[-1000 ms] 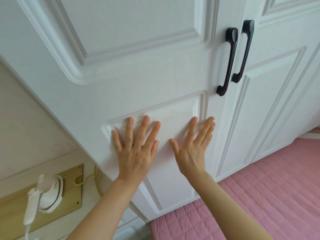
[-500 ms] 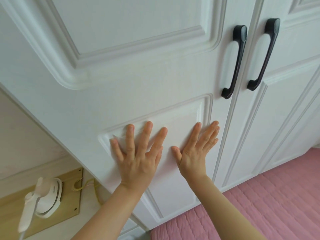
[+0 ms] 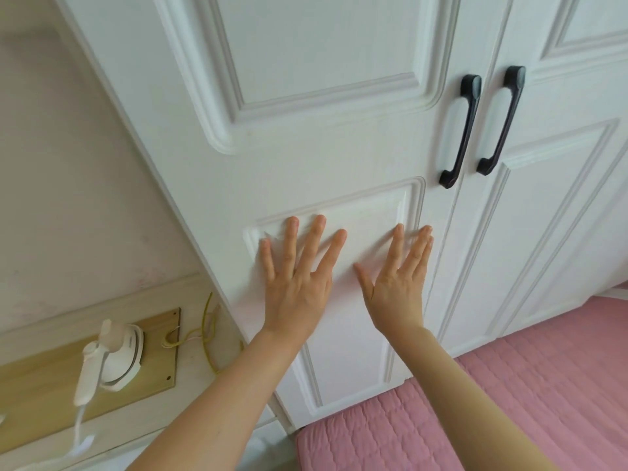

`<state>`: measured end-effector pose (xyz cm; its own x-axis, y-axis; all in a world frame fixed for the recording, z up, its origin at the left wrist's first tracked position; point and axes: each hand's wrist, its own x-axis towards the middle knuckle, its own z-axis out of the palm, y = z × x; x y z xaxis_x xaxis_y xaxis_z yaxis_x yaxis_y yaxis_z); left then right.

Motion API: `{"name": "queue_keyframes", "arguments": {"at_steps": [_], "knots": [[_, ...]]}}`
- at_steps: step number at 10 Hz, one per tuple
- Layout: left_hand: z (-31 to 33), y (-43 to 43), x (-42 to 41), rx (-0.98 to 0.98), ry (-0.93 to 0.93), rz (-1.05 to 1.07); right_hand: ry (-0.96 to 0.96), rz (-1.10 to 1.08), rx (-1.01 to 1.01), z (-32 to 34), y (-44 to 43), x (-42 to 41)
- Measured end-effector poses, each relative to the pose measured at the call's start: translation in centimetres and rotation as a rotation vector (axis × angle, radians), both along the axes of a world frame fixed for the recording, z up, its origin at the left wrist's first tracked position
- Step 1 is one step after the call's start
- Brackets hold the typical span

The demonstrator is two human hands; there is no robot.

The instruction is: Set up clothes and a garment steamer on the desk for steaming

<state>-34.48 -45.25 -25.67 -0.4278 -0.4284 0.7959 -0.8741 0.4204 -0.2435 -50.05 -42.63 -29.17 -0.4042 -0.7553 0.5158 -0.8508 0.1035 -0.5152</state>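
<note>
The white handheld garment steamer (image 3: 108, 358) is not in either of the hands: it stands on the pale wooden counter (image 3: 37, 389) at the lower left of the view, its handle running down and towards the camera and its white cord trailing off the near edge. Both hands are released and spread flat, holding nothing, palms pressed against the lower raised panel of the white moulded wardrobe door (image 3: 306, 147). The left hand (image 3: 299, 283) lies towards the panel's left edge and the right hand (image 3: 397, 283) just beside it, apart. From there the steamer lies down and to the left, so the left hand is the nearer one to it. The pair of black curved door handles (image 3: 460, 130) sits up and to the right, along the seam where the two doors meet, nearer the right hand, their long axes near upright. No clothes are visible; I judge they are behind these shut doors, so the handles matter first. A pink quilted bedcover (image 3: 509, 402) fills the lower right.
</note>
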Motion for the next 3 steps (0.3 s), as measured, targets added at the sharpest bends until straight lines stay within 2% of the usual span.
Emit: {"name": "queue_keyframes", "arguments": {"at_steps": [1, 2, 3], "knots": [[1.2, 1.8, 0.5, 0.114, -0.030, -0.029, -0.041, 0.059, 0.043, 0.9, 1.7, 0.3], [1.3, 3.7, 1.5, 0.254, -0.079, -0.017, 0.023, 0.158, 0.100, 1.1, 3.8, 1.0], [-1.3, 6.4, 4.3, 0.393, -0.075, 0.018, 0.132, 0.211, 0.234, -0.4, 6.4, 2.1]]}}
